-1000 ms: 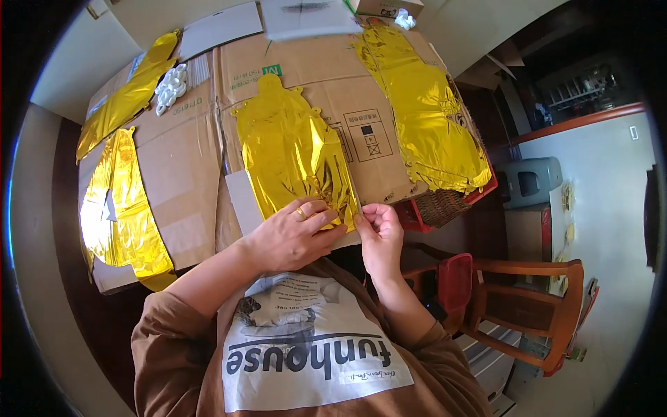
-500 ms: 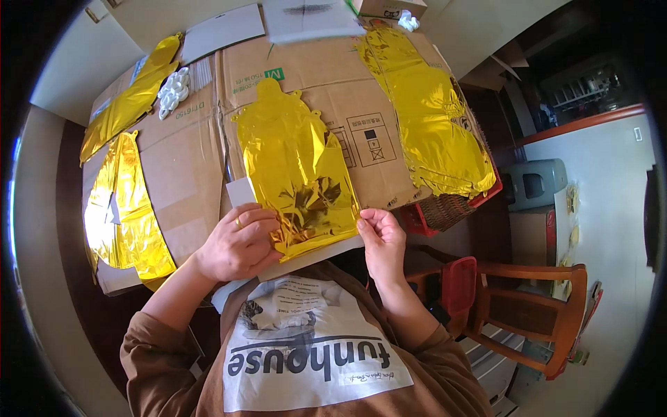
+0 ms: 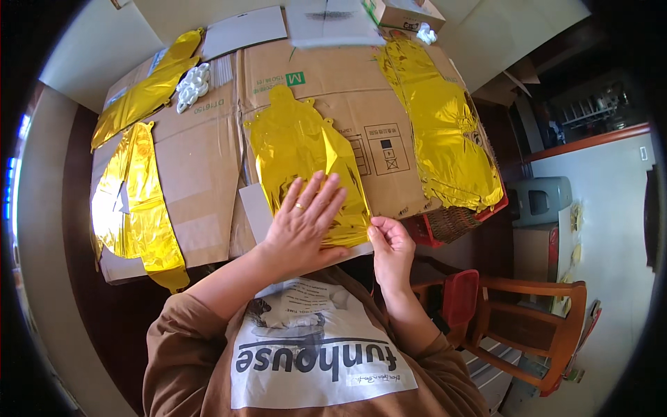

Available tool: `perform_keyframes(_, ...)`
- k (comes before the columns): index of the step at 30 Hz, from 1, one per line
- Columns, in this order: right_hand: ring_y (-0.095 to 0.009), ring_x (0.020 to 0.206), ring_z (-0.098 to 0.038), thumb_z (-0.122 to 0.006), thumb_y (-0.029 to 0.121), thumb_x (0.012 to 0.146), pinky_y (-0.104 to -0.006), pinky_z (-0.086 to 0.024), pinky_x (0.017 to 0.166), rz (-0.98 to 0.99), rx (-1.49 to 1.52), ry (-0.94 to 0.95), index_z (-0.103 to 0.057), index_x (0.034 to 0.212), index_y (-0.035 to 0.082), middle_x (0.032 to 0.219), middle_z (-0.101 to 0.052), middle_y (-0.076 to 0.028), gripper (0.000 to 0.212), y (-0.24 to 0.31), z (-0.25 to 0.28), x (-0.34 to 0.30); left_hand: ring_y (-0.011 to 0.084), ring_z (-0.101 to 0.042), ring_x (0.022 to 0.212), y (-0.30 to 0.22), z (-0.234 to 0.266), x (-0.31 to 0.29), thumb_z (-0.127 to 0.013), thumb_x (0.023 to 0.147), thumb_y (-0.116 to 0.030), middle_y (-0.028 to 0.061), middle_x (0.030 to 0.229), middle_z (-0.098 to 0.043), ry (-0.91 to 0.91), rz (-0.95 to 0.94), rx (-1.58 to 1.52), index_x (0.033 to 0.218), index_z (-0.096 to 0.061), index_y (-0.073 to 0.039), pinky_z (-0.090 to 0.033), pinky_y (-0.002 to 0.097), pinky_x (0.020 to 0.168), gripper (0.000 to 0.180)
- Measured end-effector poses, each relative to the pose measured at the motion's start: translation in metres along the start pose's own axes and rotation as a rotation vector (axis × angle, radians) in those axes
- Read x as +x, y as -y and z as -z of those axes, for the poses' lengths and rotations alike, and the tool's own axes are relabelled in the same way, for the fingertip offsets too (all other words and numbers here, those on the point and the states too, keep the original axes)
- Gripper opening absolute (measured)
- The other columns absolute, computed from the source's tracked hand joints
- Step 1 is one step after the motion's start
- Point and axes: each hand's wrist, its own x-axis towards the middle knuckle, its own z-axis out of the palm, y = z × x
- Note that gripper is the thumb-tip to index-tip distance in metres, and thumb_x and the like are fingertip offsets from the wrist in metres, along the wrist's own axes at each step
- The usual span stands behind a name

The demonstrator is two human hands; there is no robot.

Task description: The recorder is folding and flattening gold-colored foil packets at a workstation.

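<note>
A flat gold foil balloon [image 3: 295, 132] lies in front of me on the cardboard, its narrow rounded end pointing away. My left hand [image 3: 299, 226] rests palm down on its near part, fingers stretched and a little spread, hiding some of the foil. At the near right corner, my right hand [image 3: 393, 254] pinches the foil edge between thumb and fingertips. Creases run through the foil close to both hands. From beneath the balloon's left side a pale card [image 3: 256, 207] sticks out.
More flat gold foil balloons lie at the left [image 3: 158, 208], far left [image 3: 135, 101] and right [image 3: 445, 118] of the cardboard sheet [image 3: 198, 156]. A white bundle [image 3: 192, 87] sits at the far left. Below the right edge are a red-rimmed basket [image 3: 445, 226] and a wooden chair [image 3: 571, 320].
My left hand has moved from the balloon's near left corner inward and now lies flat on the foil. My right hand keeps its pinch on the right corner. The whole view has shifted slightly.
</note>
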Motion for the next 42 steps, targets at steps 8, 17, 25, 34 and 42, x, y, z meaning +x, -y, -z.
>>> perform_keyframes(8, -0.003, 0.078, -0.058, -0.068, 0.001, 0.096, -0.0202, -0.049, 0.072, 0.046, -0.06, 0.018, -0.069, 0.109, -0.003, 0.093, -0.069, -0.001, 0.013, 0.002, -0.001, -0.001, 0.0425, -0.02, 0.154, 0.031, 0.014, -0.03, -0.062, 0.077, -0.08, 0.0247, 0.163, -0.027, -0.014, -0.017, -0.018, 0.158, -0.031, -0.002, -0.014, 0.0551, 0.125, 0.116)
perform_keyframes(17, -0.006, 0.081, -0.062, -0.065, -0.002, 0.096, -0.0222, -0.051, 0.076, 0.021, -0.096, 0.082, -0.067, 0.11, -0.004, 0.093, -0.071, -0.003, 0.014, 0.004, 0.004, 0.002, 0.034, -0.041, 0.144, 0.02, 0.012, 0.03, -0.069, 0.089, -0.046, 0.0153, 0.152, -0.048, -0.026, -0.296, -0.075, 0.148, -0.048, -0.006, -0.03, 0.0525, 0.12, 0.074)
perform_keyframes(25, -0.006, 0.083, -0.062, -0.066, -0.001, 0.097, -0.0224, -0.052, 0.078, 0.032, -0.074, 0.088, -0.067, 0.111, -0.004, 0.096, -0.072, -0.004, 0.014, 0.005, 0.004, -0.001, 0.0323, -0.053, 0.13, 0.053, 0.007, 0.058, -0.073, 0.087, -0.029, 0.0148, 0.147, -0.053, -0.089, -0.286, -0.173, 0.138, -0.057, -0.004, -0.043, 0.0451, 0.109, 0.059)
perform_keyframes(34, -0.006, 0.085, -0.063, -0.065, -0.002, 0.097, -0.0219, -0.051, 0.079, 0.034, -0.037, 0.104, -0.066, 0.111, -0.004, 0.098, -0.071, -0.004, 0.014, 0.001, 0.006, 0.0, 0.0362, -0.058, 0.128, 0.068, 0.011, 0.055, -0.075, 0.088, -0.021, 0.0185, 0.148, -0.052, -0.152, -0.194, -0.399, 0.134, -0.062, -0.005, -0.048, 0.0438, 0.106, 0.05)
perform_keyframes(42, -0.007, 0.086, -0.06, -0.063, -0.006, 0.097, -0.0215, -0.049, 0.081, 0.057, 0.14, 0.034, -0.062, 0.114, -0.001, 0.097, -0.067, -0.003, 0.018, 0.001, 0.015, -0.018, 0.0273, -0.067, 0.086, 0.05, 0.048, -0.042, -0.075, 0.084, -0.004, 0.0125, 0.098, -0.068, -0.683, 0.311, -0.399, 0.097, -0.065, -0.002, -0.054, 0.0351, 0.075, 0.017)
